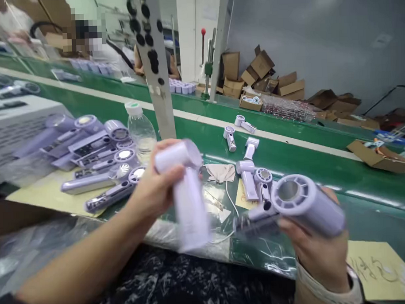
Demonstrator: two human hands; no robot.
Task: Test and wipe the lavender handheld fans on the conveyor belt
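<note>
Lilac fan (pixel 307 208) in R grip (pixel 321 256): spoked round rim, gray ctr.

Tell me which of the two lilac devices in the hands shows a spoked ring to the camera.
The device in the right hand: its spoked ring faces the camera, whereas the other device in the left hand shows no such ring.
</note>
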